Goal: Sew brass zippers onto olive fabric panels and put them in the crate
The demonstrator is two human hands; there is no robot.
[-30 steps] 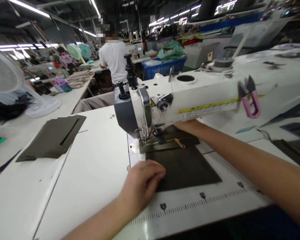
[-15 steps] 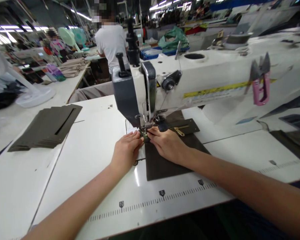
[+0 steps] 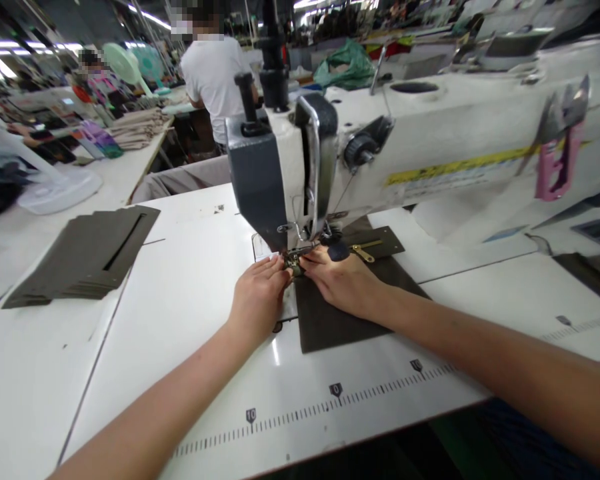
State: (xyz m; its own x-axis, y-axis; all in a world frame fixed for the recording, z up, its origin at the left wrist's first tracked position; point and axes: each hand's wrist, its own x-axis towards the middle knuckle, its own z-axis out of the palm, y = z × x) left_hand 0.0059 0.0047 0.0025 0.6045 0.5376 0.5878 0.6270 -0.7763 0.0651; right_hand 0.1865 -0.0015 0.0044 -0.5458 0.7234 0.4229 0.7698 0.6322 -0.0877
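A white sewing machine [image 3: 430, 140] stands on the white table [image 3: 190, 347]. Under its presser foot [image 3: 295, 257] lies a dark olive fabric panel [image 3: 340, 320] with a brass zipper [image 3: 363, 252]. My left hand [image 3: 259, 297] rests at the panel's left edge, fingers together and pointing at the foot. My right hand [image 3: 337, 277] lies on the panel just right of the foot, fingertips pinched at the fabric edge by the needle. The two hands almost touch there.
A stack of dark olive panels [image 3: 85, 253] lies at the table's left. Pink thread snips [image 3: 555, 160] hang on the machine arm. A ruler scale [image 3: 335, 393] runs along the front edge. A person in a white shirt [image 3: 213, 73] stands behind, near fans and other tables.
Both hands came forward to the presser foot: the left from the panel's near corner, the right from behind the machine arm. In the last half second they barely moved; the view came closer.
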